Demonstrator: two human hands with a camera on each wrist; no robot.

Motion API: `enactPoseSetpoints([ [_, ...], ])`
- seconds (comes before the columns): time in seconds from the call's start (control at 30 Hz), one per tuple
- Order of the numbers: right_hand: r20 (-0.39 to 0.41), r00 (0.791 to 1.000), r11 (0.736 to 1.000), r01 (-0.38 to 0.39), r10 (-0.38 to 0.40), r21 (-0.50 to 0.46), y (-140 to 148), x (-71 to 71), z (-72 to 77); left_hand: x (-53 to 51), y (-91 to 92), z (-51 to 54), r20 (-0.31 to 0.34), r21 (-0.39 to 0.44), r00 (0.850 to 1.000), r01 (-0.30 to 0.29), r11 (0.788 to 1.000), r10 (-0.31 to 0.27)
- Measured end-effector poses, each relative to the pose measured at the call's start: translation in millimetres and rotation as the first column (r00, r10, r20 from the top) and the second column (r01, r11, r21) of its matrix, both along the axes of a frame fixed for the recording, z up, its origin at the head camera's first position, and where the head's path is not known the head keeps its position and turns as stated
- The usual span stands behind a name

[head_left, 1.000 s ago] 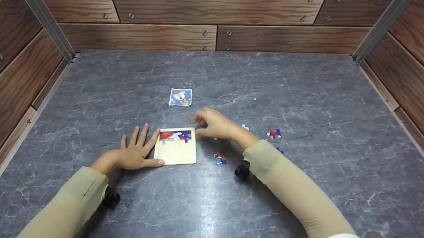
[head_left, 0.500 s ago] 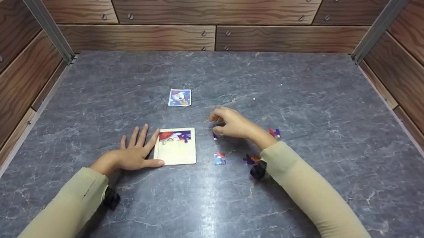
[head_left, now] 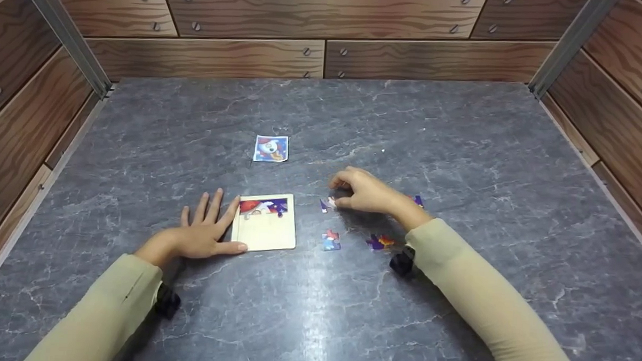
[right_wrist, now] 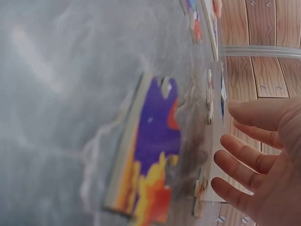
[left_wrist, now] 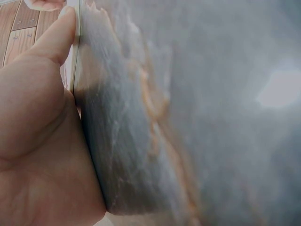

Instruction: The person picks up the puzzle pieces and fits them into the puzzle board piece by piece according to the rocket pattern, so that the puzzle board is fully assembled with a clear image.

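Note:
My left hand (head_left: 199, 235) lies spread on the table, its thumb and index finger touching the left side of a square cream puzzle board (head_left: 265, 234). Joined pieces with red, white and purple print (head_left: 264, 206) fill the board's top strip. To the right of the board, my right hand (head_left: 368, 192) hovers with bent, parted fingers, its thumb close to a purple-and-white puzzle piece (head_left: 325, 204). In the right wrist view no object shows between the fingers (right_wrist: 240, 165). A purple piece with orange and yellow (right_wrist: 157, 146) lies below that wrist.
A small picture card (head_left: 271, 149) lies beyond the board. Nearer me is a blue-and-red piece (head_left: 330, 239). Another purple piece (head_left: 418, 200) is partly hidden behind the right wrist. Wood-patterned walls (head_left: 208, 56) border the grey marbled table (head_left: 231, 316).
My right hand has moved right, away from the board's upper right corner, uncovering the purple-and-white piece and the purple-and-orange piece. The left hand stays in place on the board.

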State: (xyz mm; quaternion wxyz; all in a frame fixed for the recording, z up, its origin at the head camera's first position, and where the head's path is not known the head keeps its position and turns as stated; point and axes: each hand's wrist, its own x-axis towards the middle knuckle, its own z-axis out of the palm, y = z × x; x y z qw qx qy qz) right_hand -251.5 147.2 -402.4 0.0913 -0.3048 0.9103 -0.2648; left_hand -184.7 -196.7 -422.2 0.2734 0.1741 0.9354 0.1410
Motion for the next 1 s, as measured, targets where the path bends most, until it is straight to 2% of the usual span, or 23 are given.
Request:
enactPoseSetpoints([
  [0.43,0.028,0.999,0.992,0.028,-0.031,0.121,-4.3,3.6,0.0,-0.5,-0.3,0.8,0.013,0.006,1.0,-0.011,1.0,0.011],
  [0.83,-0.001,1.0,0.993,0.025,-0.025,0.119,-3.4,1.3,-3.6,1.4,0.0,3.7,0.005,0.0,1.0,0.007,1.0,-0.007],
  [1.0,0.012,0.999,0.989,0.03,-0.032,0.144,-4.7,0.2,-3.6,1.1,-0.7,3.0,0.005,-0.001,1.0,0.005,1.0,-0.005],
])
